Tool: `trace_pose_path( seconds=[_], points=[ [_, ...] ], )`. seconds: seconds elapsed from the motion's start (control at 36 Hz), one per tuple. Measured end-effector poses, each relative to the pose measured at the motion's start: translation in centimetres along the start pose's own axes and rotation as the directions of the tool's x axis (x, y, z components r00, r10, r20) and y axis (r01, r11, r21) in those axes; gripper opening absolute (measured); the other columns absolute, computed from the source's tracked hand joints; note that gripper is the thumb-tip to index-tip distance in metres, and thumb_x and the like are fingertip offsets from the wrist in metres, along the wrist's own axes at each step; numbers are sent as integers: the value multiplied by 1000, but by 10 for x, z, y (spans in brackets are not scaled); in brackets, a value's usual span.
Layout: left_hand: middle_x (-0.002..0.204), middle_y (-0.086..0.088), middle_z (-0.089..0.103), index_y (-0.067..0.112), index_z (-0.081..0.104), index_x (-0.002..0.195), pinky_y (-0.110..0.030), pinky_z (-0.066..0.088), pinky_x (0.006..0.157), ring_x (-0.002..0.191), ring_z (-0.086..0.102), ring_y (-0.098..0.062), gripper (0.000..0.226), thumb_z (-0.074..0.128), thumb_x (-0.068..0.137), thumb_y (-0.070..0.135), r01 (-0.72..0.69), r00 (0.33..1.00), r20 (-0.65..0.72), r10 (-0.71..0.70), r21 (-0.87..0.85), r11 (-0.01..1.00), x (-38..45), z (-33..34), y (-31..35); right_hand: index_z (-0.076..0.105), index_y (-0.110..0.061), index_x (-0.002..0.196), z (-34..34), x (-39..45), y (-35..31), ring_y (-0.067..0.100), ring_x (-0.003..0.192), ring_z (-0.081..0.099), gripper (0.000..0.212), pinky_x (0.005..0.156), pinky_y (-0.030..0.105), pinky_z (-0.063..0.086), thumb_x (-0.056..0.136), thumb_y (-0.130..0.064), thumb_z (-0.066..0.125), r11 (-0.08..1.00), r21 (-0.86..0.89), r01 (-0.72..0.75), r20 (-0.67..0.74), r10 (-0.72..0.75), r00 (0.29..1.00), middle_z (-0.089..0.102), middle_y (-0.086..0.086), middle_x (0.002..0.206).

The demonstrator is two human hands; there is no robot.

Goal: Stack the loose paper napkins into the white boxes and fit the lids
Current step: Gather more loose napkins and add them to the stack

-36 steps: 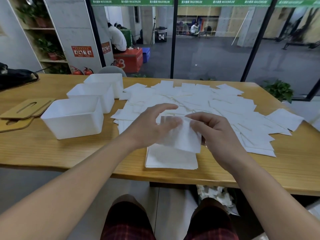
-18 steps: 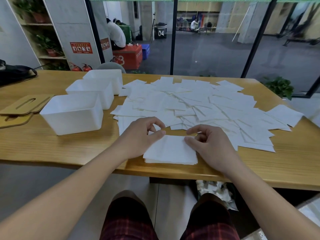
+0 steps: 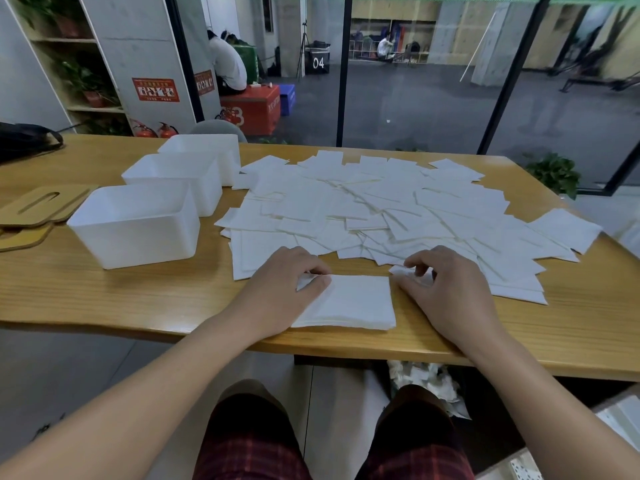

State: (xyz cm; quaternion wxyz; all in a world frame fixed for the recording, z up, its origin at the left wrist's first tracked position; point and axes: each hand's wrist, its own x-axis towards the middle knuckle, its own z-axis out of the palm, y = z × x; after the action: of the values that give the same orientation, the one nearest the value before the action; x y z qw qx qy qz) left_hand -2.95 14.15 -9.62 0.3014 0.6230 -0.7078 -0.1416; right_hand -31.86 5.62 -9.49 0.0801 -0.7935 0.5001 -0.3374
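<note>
Head view: the left hand [image 3: 282,289] rests on the left edge of the neat napkin stack [image 3: 349,303], fingers curled over its far corner. The right hand [image 3: 446,292] sits at the stack's right edge, fingertips pinching a crumpled napkin corner [image 3: 403,270]. Just beyond both hands sprawl the loose napkins [image 3: 381,209]. Left of the left hand, three white boxes [image 3: 138,225] stand open; the wooden lids [image 3: 38,206] lie farther left.

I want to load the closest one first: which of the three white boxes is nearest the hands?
The front box, beside the wooden lids; the other two stand behind it.
</note>
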Motion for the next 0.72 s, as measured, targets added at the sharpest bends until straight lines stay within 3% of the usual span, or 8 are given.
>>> trace_pose_path(
  seconds=[0.11, 0.22, 0.44, 0.56, 0.67, 0.72],
  points=[
    [113, 27, 65, 44, 72, 115, -20, 42, 95, 118, 52, 3, 15, 59, 110, 49, -10, 1000, 5, 10, 5, 1000, 6, 3, 1, 80, -27, 100, 5, 3, 2, 9, 86, 61, 17, 70, 20, 41, 98, -44, 78, 1000, -18, -15, 6, 15, 1000, 64, -16, 94],
    [114, 29, 66, 46, 72, 116, -21, 43, 98, 120, 53, 2, 15, 60, 109, 51, -6, 1000, -2, 6, 6, 1000, 7, 4, -2, 81, -24, 99, 7, 3, 3, 12, 89, 59, 12, 74, 31, 47, 101, -36, 76, 998, -65, -6, 25, 7, 1000, 65, -14, 95],
    [115, 28, 67, 45, 73, 117, -26, 45, 101, 120, 54, 1, 16, 60, 110, 51, -4, 1000, -16, 5, 22, 1000, 3, 3, 3, 75, -20, 91, 6, 5, -4, 16, 88, 56, 13, 78, 38, 51, 103, -23, 69, 989, -136, 61, 32, -57, 998, 62, -9, 91],
    [117, 25, 67, 41, 74, 121, -32, 47, 105, 120, 53, 0, 19, 60, 110, 48, -10, 1000, -10, 10, 37, 999, 1, -2, 8, 73, -32, 84, -4, 7, -11, 5, 79, 61, 16, 67, 14, 42, 99, -29, 74, 982, 181, -50, 38, 44, 998, 68, -15, 84],
    [129, 24, 65, 37, 71, 135, -33, 39, 114, 128, 47, -2, 27, 63, 110, 43, -46, 997, -62, 55, 137, 990, 6, -9, 22, 80, -29, 84, -17, 11, -25, 1, 59, 55, 16, 54, 13, 43, 96, -38, 76, 858, 487, -162, 93, 133, 987, 71, -11, 73],
    [118, 28, 69, 42, 72, 134, -26, 42, 104, 119, 53, 3, 26, 63, 110, 42, -55, 992, -108, 64, 83, 995, 10, -11, 30, 81, -25, 85, -19, 11, -37, 2, 58, 55, 16, 53, 14, 44, 95, -38, 77, 798, 578, -172, 122, 124, 985, 71, -6, 72]
  ],
)
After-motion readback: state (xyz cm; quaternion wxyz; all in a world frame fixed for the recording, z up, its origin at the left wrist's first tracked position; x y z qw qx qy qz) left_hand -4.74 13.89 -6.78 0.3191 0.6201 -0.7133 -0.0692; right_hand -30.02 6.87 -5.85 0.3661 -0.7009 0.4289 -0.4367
